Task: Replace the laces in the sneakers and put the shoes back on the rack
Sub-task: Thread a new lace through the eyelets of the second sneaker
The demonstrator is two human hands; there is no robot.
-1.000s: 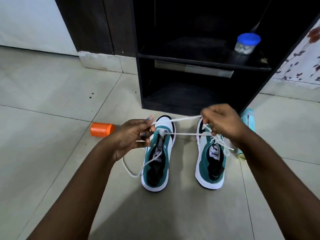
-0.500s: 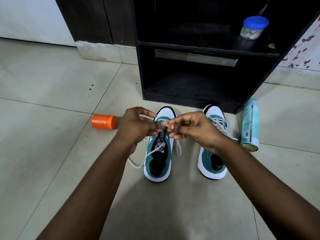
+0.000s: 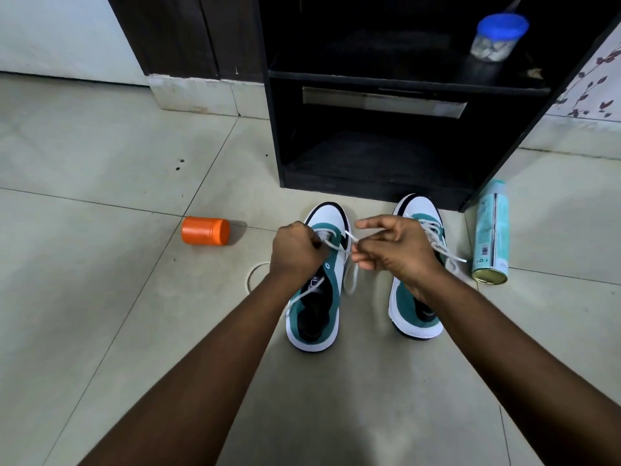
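Note:
Two green-and-white sneakers stand side by side on the tiled floor before the black rack (image 3: 369, 79). Over the left sneaker (image 3: 331, 280) my left hand (image 3: 297, 252) grips a white lace (image 3: 342, 245) at the front eyelets. My right hand (image 3: 393, 247) pinches the same lace's other part just right of that shoe, fingers curled. A loose end of the lace loops on the floor to the left and another hangs beside the shoe. The right sneaker (image 3: 415, 307) is laced and partly hidden by my right wrist.
An orange jar (image 3: 205, 231) lies on the floor left of the shoes. A pale green spray can (image 3: 491, 233) lies at the right beside the rack. A blue-lidded jar (image 3: 496, 37) stands on the rack's upper shelf; its lower shelf is dark.
My right hand came back from far right to the left sneaker. Both hands now work the lace lower at the front eyelets; the camera tilted down slightly.

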